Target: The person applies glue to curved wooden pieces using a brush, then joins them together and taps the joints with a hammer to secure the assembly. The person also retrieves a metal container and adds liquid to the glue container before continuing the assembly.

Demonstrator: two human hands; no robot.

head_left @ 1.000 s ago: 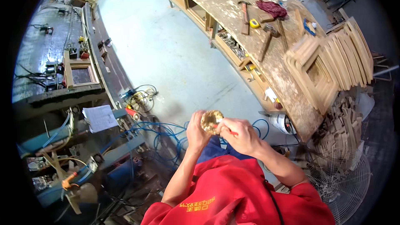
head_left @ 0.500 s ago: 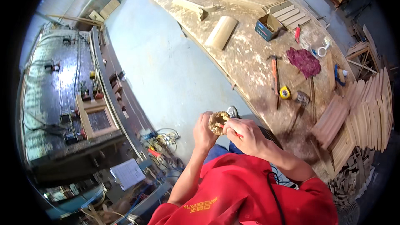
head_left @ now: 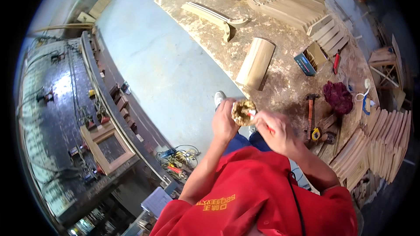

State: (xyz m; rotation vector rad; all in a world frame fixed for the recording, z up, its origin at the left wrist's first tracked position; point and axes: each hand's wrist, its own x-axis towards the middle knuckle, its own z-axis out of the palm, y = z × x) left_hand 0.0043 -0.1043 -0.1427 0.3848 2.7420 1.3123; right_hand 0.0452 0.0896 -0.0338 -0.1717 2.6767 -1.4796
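Head view: yellow lettering (head_left: 215, 203) is worn across the red top (head_left: 258, 177) — and just beyond, a rough-rimmed cup (head_left: 236, 112) is gripped by the left hand (head_left: 224, 119), a red tool (head_left: 271, 130) clasped in the right hand (head_left: 278, 133), angled into its mouth. Farther off, pale print is borne by a blue-sided box (head_left: 305, 64) — on the workbench (head_left: 284, 78).

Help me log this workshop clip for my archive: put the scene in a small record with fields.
Left hand: holding a crusted round container, opening toward the camera
Right hand: holding a thin red tool at the container's opening
Workbench: hammer, yellow tape measure, dark red cloth, blue box
Dark table: wooden frame
Floor: tangled cables
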